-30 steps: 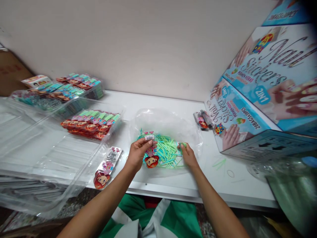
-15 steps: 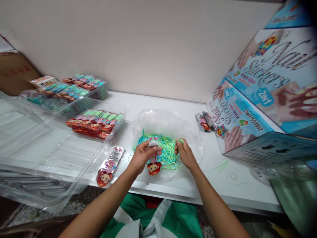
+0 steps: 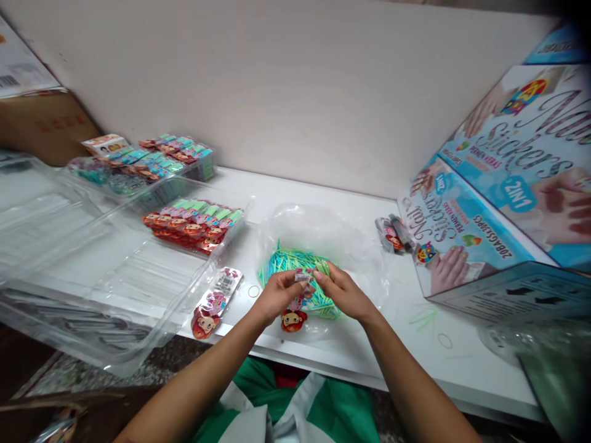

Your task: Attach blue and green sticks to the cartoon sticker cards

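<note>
My left hand (image 3: 280,296) is closed on a small packet (image 3: 293,320) printed with a red-haired cartoon figure, which hangs below the fingers. Thin green sticks (image 3: 323,268) are pinched in my right hand (image 3: 340,291), whose fingertips are close to the top of the packet. Whether they touch is too small to tell. Under both hands lies a pile of green and blue sticks (image 3: 295,261) on a clear plastic bag (image 3: 323,224). Two similar flat packets (image 3: 215,304) rest on the table to the left of my left hand.
Clear plastic trays (image 3: 159,295) on the left, one holding rows of filled packets (image 3: 191,224); more packets (image 3: 157,161) behind. Large blue boxes (image 3: 475,227) stand at the right. Small dark packets (image 3: 393,234), loose green sticks (image 3: 422,319) and a rubber band (image 3: 445,341) lie near them.
My right hand has moved left with its green sticks, up to the packet in my left hand. The whole view has shifted slightly, so the table's things appear further right.
</note>
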Demonstrator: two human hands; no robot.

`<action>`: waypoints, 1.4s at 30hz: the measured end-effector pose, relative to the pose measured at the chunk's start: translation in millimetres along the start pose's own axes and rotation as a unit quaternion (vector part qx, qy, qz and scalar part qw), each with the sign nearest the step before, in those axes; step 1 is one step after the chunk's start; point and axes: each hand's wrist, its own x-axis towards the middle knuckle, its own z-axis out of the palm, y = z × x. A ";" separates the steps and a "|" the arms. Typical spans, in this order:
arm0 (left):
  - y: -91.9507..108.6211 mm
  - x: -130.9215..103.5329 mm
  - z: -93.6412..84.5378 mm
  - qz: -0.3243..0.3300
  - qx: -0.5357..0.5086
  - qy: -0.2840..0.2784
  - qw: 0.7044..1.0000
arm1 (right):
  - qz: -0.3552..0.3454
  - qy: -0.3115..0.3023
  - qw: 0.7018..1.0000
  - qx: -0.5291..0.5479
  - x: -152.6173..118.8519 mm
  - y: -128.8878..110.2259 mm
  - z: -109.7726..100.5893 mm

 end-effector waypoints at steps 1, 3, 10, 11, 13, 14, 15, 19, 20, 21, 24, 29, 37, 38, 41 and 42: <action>-0.1 -0.5 -1.1 0.004 -0.003 -0.002 1.000 | -0.006 -0.002 1.000 -0.029 0.5 -3.2 0.7; -0.2 -1.2 -2.8 0.016 -0.001 0.000 1.000 | -0.018 -0.018 0.997 -0.077 0.6 -8.7 2.1; 3.1 -2.2 -5.0 0.056 0.077 0.104 0.990 | -0.083 -0.062 0.979 -0.176 -0.7 -24.2 -5.9; 3.4 -2.7 -5.1 0.063 0.087 0.107 0.988 | -0.086 -0.074 0.976 -0.188 -0.9 -26.1 -8.2; 3.0 -4.1 -5.4 0.085 0.125 0.111 0.982 | -0.086 -0.103 0.969 -0.205 -1.0 -29.3 -12.3; 2.7 -5.1 -5.7 0.101 0.149 0.114 0.977 | -0.085 -0.120 0.966 -0.211 -1.0 -30.8 -13.8; 2.4 -6.2 -6.2 0.117 0.177 0.116 0.970 | -0.085 -0.135 0.963 -0.216 -1.0 -32.0 -14.8; 4.6 -11.2 -9.4 0.173 0.312 0.109 0.928 | -0.084 -0.175 0.952 -0.236 0.1 -35.7 -16.4; 6.0 -12.3 -10.5 0.188 0.348 0.104 0.913 | -0.082 -0.182 0.949 -0.242 0.7 -36.5 -16.6; 7.5 -13.1 -11.7 0.203 0.382 0.099 0.896 | -0.080 -0.190 0.947 -0.247 1.3 -37.1 -16.7; 10.1 -14.4 -15.2 0.238 0.462 0.081 0.850 | -0.077 -0.224 0.939 -0.248 3.7 -38.5 -16.7; 7.6 -14.4 -19.1 0.259 0.531 0.048 0.805 | -0.066 -0.266 0.930 -0.246 7.8 -39.6 -15.9; 13.4 -16.4 -17.4 0.254 0.507 0.029 0.824 | -0.057 -0.296 0.931 -0.206 13.0 -47.8 -22.7; 14.6 -16.6 -16.8 0.250 0.501 0.028 0.828 | -0.058 -0.300 0.928 -0.212 13.4 -48.3 -23.1; 15.7 -16.7 -15.9 0.232 0.485 0.029 0.843 | -0.065 -0.300 0.925 -0.225 13.9 -47.9 -22.6; 15.2 -16.6 -16.2 0.227 0.480 0.027 0.847 | -0.064 -0.299 0.924 -0.229 13.9 -47.3 -22.0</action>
